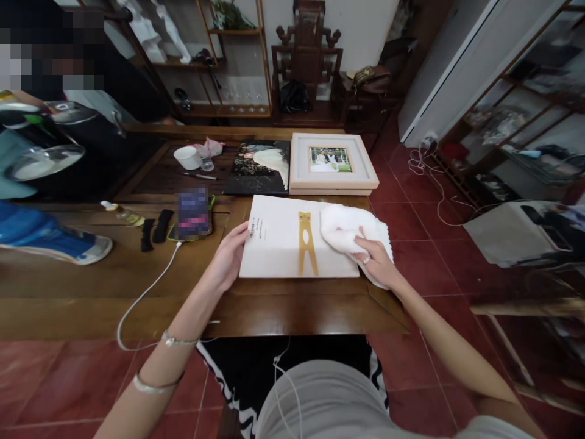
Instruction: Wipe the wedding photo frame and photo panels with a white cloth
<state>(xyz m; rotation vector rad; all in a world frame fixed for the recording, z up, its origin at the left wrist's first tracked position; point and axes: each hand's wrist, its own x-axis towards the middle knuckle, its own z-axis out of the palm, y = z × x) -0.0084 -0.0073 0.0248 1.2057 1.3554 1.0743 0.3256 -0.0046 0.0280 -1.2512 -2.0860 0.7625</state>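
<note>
A flat white panel (274, 244) lies on the wooden table before me, small dark print near its left side. A gold A-shaped metal stand (307, 244) rests flat along its middle. My left hand (231, 256) holds the panel by its left edge, fingers at the upper left and thumb hidden or partly so. In my right hand (372, 262) is a bunched white cloth (351, 228), pressed onto the right part of the panel. The cloth covers the panel's right edge and hangs past it. A ring shows on that hand.
Behind the panel are stacked pale wooden photo frames (333, 180) and a dark photo print (260, 164). To the left lie a phone (194, 213) with a white cable, a small bottle (123, 213), a white cup (187, 157) and a blue bottle (46, 228). Another person stands far left.
</note>
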